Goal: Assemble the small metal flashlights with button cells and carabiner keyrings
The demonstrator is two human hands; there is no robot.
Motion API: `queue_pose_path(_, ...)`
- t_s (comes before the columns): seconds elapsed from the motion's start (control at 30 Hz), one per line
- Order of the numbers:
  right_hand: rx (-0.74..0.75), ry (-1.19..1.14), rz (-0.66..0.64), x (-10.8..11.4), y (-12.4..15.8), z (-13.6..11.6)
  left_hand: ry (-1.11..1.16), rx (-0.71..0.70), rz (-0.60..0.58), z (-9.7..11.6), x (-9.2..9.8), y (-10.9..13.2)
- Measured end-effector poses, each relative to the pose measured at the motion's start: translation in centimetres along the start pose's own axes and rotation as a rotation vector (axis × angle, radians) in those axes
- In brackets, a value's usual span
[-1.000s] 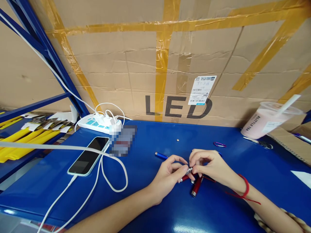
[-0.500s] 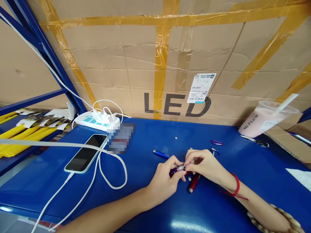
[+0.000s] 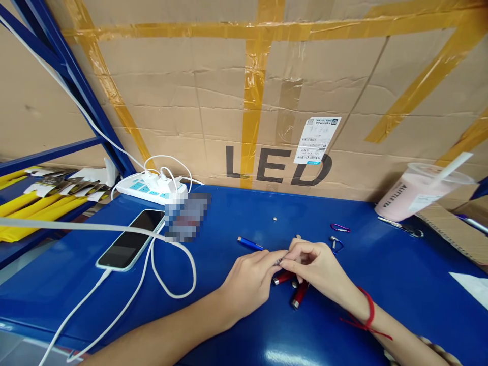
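Observation:
My left hand (image 3: 247, 279) is closed around a small pen-shaped laser pointer (image 3: 279, 262), its purple body now mostly covered by my fingers. A short silvery part shows between the two hands. The fingertips of my right hand (image 3: 314, 262) pinch at that end; what exactly lies between them is hidden. Beneath the hands lie two red tubes, one red tube (image 3: 282, 278) partly covered and another red tube (image 3: 300, 296) nearer me, with a small round silver piece (image 3: 294, 284) between them. A blue tube (image 3: 249, 243) rests just behind my left hand.
A purple carabiner (image 3: 340, 228), a blue clip (image 3: 336, 245) and a button cell (image 3: 275, 219) lie farther back. Left are a phone (image 3: 129, 241) with white cables and a power strip (image 3: 143, 189). A drink cup (image 3: 415, 193) stands right, before a large cardboard box (image 3: 171, 112).
My left hand has turned over, so its fingers now cover the purple laser pointer. Both hands stay together, and more of the red tubes shows beneath them.

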State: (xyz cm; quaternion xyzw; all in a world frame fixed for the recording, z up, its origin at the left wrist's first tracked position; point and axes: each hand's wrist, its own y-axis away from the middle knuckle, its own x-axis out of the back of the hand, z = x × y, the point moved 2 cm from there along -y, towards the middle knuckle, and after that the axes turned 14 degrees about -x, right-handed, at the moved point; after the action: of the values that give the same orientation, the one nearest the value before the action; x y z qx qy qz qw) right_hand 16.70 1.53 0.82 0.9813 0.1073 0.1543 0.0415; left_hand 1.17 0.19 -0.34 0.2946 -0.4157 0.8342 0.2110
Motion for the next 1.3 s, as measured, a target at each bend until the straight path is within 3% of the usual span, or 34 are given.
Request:
queue_pose_path(0.27, 0.039, 0.017, 0.006, 0.0, 0.5, -1.0, -0.13, 0.006, -0.087, 0.1, 0.4, -0.4)
queue_pose_path(0.57, 0.152, 0.07, 0.011, 0.1, 1.0, -1.9, -0.212, 0.028, -0.089, 0.0, 0.8, -0.5)
queue_pose_path(0.87, 0.295, 0.219, 0.123, 0.3, 0.6, -1.1, -0.168, 0.089, -0.127, -0.4, 1.0, -0.9)
queue_pose_path(1.13, 0.407, 0.37, 0.251, 0.5, 0.7, -1.1, -0.095, 0.258, -0.136, -0.8, 1.6, -1.1)
queue_pose_path(1.3, 0.468, 0.575, 0.231, 0.5, 0.8, -0.6, -0.109, 0.273, -0.139, -0.7, 1.6, -1.0)
